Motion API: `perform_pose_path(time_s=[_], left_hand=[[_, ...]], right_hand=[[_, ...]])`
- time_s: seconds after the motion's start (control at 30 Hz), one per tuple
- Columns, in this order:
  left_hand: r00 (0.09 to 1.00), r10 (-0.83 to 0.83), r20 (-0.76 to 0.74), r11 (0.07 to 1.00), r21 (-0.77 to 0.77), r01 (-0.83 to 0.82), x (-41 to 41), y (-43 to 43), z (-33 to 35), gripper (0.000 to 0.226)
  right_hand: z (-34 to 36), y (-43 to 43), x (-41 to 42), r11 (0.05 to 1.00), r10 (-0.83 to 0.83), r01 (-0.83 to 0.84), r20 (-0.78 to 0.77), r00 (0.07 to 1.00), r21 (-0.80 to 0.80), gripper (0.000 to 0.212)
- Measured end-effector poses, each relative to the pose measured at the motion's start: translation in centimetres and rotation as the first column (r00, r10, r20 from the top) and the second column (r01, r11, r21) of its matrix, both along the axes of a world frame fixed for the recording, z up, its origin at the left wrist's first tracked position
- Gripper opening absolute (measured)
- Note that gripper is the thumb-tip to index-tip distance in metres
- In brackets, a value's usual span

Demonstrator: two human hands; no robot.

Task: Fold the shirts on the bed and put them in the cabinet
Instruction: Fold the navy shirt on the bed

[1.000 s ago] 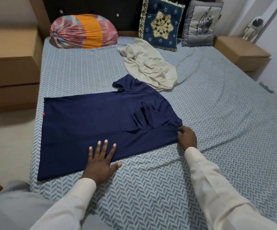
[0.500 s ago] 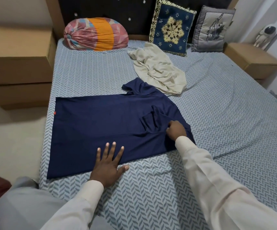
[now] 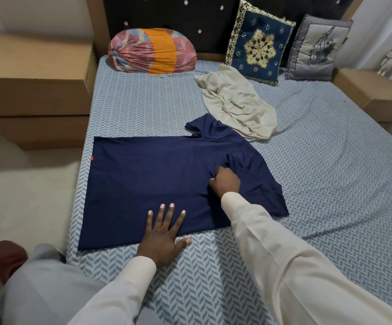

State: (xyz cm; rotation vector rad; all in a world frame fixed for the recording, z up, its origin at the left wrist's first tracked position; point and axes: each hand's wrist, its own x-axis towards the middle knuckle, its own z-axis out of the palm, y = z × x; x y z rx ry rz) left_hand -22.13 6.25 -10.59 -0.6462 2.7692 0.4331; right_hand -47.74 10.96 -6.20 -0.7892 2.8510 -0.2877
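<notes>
A navy blue shirt [image 3: 148, 181] lies spread flat on the bed [image 3: 331, 184], hem to the left, collar end to the right. My left hand [image 3: 164, 235] presses flat on its near edge, fingers straight and spread. My right hand [image 3: 225, 181] rests on the shirt near the folded sleeve, fingers curled and pinching the navy cloth. A crumpled cream shirt [image 3: 237, 104] lies behind the navy one, toward the headboard, apart from both hands.
A multicoloured bundle [image 3: 152, 52], a blue embroidered cushion [image 3: 258, 43] and a grey cushion [image 3: 317, 50] line the headboard. Brown bedside units stand at the left [image 3: 35, 90] and the right [image 3: 373, 95]. My knee and a red shoe [image 3: 7, 259] are at lower left.
My right hand has moved left from the shirt's right edge onto its middle, drawing the sleeve inward. My left hand has stayed pressed on the near edge.
</notes>
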Motion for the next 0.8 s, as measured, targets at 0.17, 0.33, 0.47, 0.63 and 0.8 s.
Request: perform_pose_path(time_s=[0.17,0.33,0.47,0.63,0.8], left_hand=[[0.998,0.001,-0.059,0.999,-0.034,-0.003,0.0,0.2,0.0,0.084],[0.999,-0.005,-0.052,1.0,-0.021,0.004,0.0,0.1,-0.1,0.089],[0.999,-0.013,-0.042,1.0,-0.015,0.012,0.1,0.2,-0.1,0.088],[0.999,-0.012,-0.047,1.0,-0.015,0.011,0.1,0.1,-0.2,0.088],[0.999,-0.007,-0.045,1.0,-0.015,0.007,0.0,0.2,0.0,0.086]], right_hand=[[-0.4,0.5,0.8,0.992,-0.008,0.008,-0.001,1.0,-0.125,0.017],[-1.6,3.0,1.9,0.923,0.235,-0.194,0.09,0.968,-0.332,0.02],[-2.2,4.3,0.3,0.886,0.027,-0.002,0.049,0.998,-0.463,0.026],[-1.9,4.8,-2.8,1.0,0.003,-0.003,0.076,0.997,-0.004,0.048],[-0.3,4.5,-3.9,0.988,0.029,-0.052,0.156,0.987,0.143,0.057]])
